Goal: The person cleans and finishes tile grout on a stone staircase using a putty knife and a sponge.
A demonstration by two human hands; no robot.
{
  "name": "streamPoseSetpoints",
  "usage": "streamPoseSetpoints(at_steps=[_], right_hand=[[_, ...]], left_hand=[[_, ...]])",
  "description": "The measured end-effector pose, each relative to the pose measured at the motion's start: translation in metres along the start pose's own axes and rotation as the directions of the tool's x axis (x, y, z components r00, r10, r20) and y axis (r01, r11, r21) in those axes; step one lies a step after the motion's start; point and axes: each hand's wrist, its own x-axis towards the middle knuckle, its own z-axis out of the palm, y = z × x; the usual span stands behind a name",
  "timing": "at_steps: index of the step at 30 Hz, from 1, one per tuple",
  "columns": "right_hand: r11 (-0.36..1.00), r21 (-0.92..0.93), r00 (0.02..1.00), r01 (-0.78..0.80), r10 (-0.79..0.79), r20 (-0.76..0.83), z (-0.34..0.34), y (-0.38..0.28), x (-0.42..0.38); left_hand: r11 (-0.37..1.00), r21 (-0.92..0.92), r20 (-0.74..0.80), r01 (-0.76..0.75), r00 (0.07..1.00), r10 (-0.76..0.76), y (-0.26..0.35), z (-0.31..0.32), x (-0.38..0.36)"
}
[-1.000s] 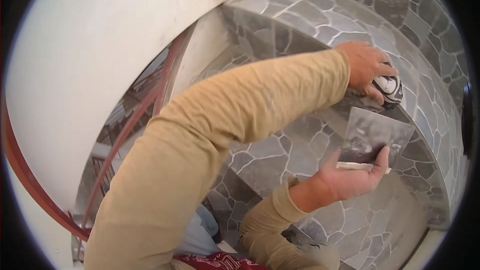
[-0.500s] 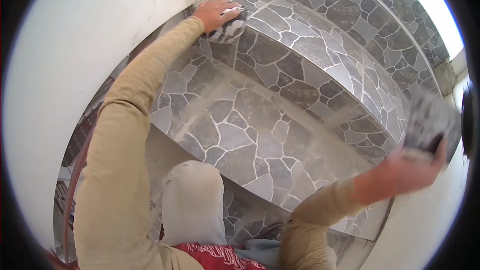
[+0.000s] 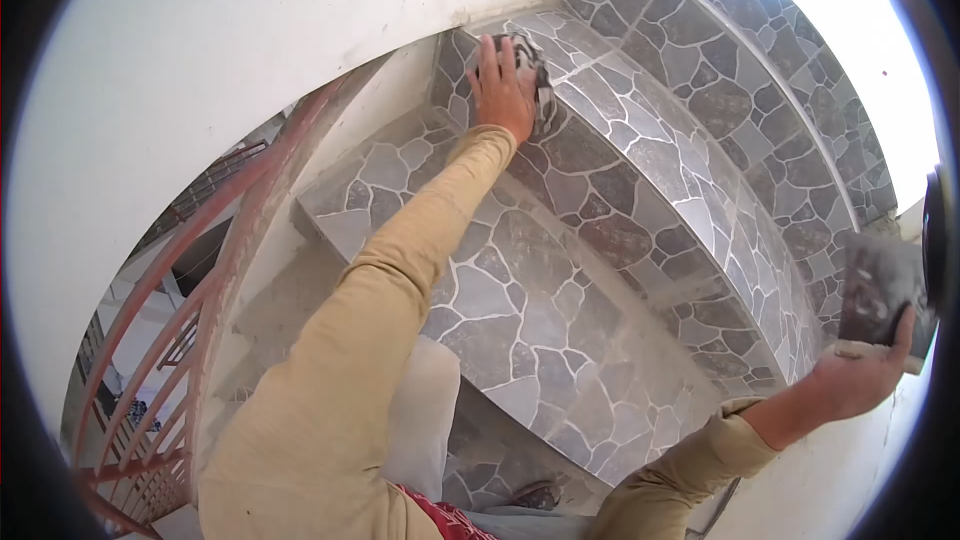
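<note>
My left hand [image 3: 506, 90] lies over a crumpled black-and-white patterned rag [image 3: 543, 90], fingers spread across it. It presses the rag at the front edge of a stone-patterned tiled step [image 3: 640, 125], close to the left wall. Off to the right, my right hand [image 3: 862, 372] grips a flat grey rectangular plate [image 3: 880, 285] with pale smears on its face. The thumb rests on the plate, which is held up near the right wall. Whether the plate has a handle behind it is hidden.
Below lies a wider tiled tread [image 3: 540, 310] with dusty patches. A reddish metal railing [image 3: 215, 290] curves along the left side under a white wall [image 3: 250, 50]. Another tiled riser [image 3: 740, 100] rises behind. My knee [image 3: 422, 420] is near the lower tread.
The view has turned, showing more of the railing. My left hand and rag have shifted along the step edge away from the left wall. The right hand's plate is now steadier and lower.
</note>
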Motion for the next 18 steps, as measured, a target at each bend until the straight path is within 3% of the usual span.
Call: streamPoseSetpoints(at_steps=[2, 3, 5, 6, 7, 8, 9, 11, 12, 13, 14, 15, 17, 18], right_hand=[[0.989, 0.056, 0.987, -0.138, 0.142, -0.074, 0.007, 0.023, -0.002], [0.979, 0.081, 0.976, -0.186, 0.193, -0.097, 0.009, 0.031, -0.004], [0.973, -0.069, 0.972, -0.219, 0.212, -0.097, 0.015, 0.042, -0.01], [0.966, -0.113, 0.97, -0.233, 0.223, -0.096, 0.021, 0.049, -0.014], [0.941, 0.084, 0.936, -0.328, 0.335, -0.107, 0.033, 0.065, -0.019], [0.916, 0.162, 0.917, -0.368, 0.386, -0.101, 0.034, 0.074, -0.023], [0.883, 0.238, 0.895, -0.405, 0.436, -0.094, 0.036, 0.084, -0.027], [0.741, 0.485, 0.822, -0.464, 0.564, -0.074, 0.035, 0.074, -0.023], [0.669, 0.578, 0.794, -0.467, 0.605, -0.057, 0.034, 0.073, -0.02], [0.589, 0.663, 0.764, -0.462, 0.644, -0.041, 0.033, 0.072, -0.018], [0.716, 0.502, 0.797, -0.486, 0.598, -0.081, 0.029, 0.07, -0.019], [0.756, 0.423, 0.808, -0.499, 0.582, -0.088, 0.024, 0.064, -0.022], [0.824, 0.276, 0.842, -0.494, 0.533, -0.084, 0.012, 0.052, -0.026], [0.837, 0.253, 0.852, -0.486, 0.518, -0.075, 0.012, 0.059, -0.029]], left_hand=[[0.942, -0.185, -0.104, 0.279, 0.948, -0.301, 0.02, 0.001, -0.003], [0.946, -0.177, -0.113, 0.273, 0.949, -0.295, 0.037, 0.019, -0.025], [0.885, -0.149, -0.085, 0.442, 0.885, -0.457, 0.058, 0.059, -0.076], [0.89, -0.139, -0.099, 0.434, 0.888, -0.448, 0.054, 0.055, -0.07], [0.9, 0.183, 0.084, 0.397, 0.905, -0.416, 0.048, 0.049, -0.055], [0.842, 0.47, 0.278, 0.265, 0.861, -0.426, 0.043, 0.049, -0.044], [0.863, -0.175, -0.125, 0.473, 0.859, -0.496, 0.017, 0.058, -0.028], [0.806, -0.238, -0.131, 0.542, 0.804, -0.58, -0.038, 0.055, 0.025], [0.79, -0.083, 0.031, 0.608, 0.794, -0.608, -0.068, 0.052, 0.047], [0.795, 0.121, 0.193, 0.595, 0.771, -0.607, -0.093, 0.056, 0.058], [0.811, 0.333, 0.324, 0.481, 0.75, -0.577, -0.111, 0.065, 0.055], [0.756, 0.618, 0.369, 0.216, 0.769, -0.522, -0.098, 0.08, 0.038], [0.569, 0.822, 0.388, -0.007, 0.738, -0.551, 0.036, 0.058, -0.032], [0.596, 0.79, 0.516, -0.145, 0.683, -0.517, 0.104, 0.037, -0.071]])
